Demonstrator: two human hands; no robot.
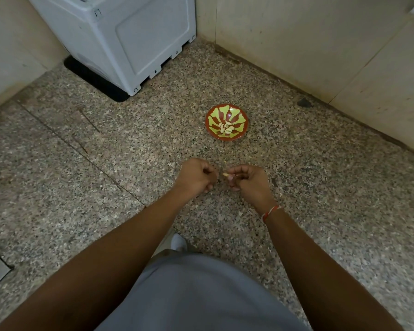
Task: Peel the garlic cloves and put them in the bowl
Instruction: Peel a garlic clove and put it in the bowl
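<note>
the right hand [246,181] pinches 1 small garlic clove [225,174] at its fingertips, a thin strand of skin trailing from it, while the left hand [196,175] sits just beside it with fingers curled, and i cannot tell whether it holds anything. to do this step well, the left fingertips should probably catch the loose skin and strip it along the clove while the right keeps a firm pinch, then drop the clove into the bowl [239,115] well ahead on the floor [105,139]. counted: 1 bowl, 1 clove in hand, 2 hands, and a pile of peeled cloves [225,129] in the bowl, roughly 8, too small to count surely.
</note>
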